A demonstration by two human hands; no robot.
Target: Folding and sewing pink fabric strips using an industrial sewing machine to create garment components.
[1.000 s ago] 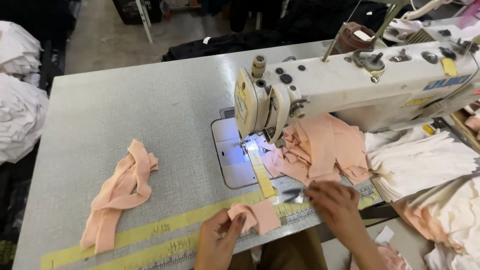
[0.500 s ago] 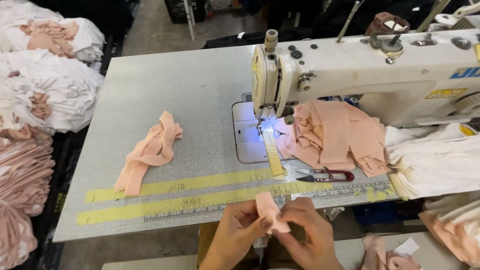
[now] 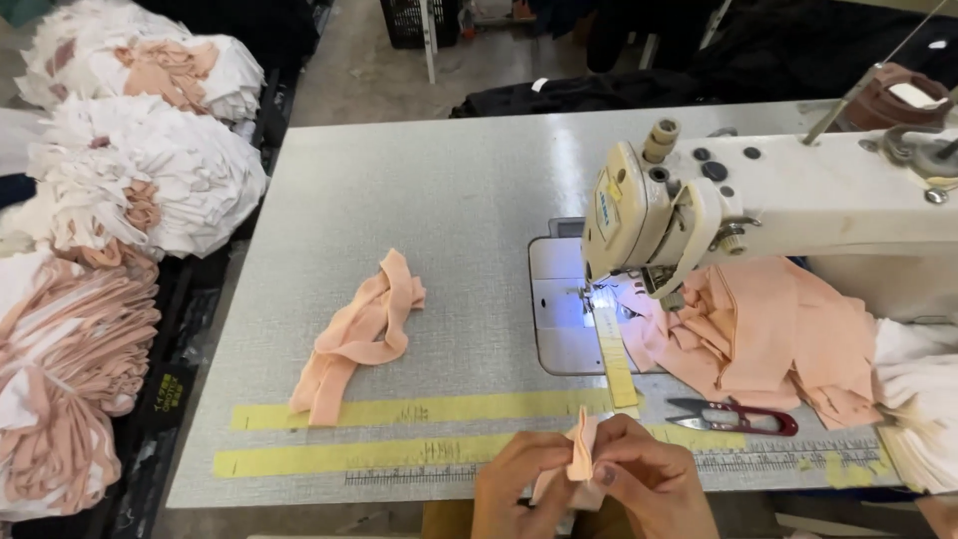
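Pinching pink fabric strip [image 3: 582,451], both hands' grip.

Left hand [image 3: 519,479] and right hand [image 3: 649,479] — both bare: no gloves, rings or bands on the visible fingers [image 3: 609,469]. Nails short (one on the right appears darker, possibly shadow). Wrists cut off by the lower frame edge — no sleeve or cuff visible.
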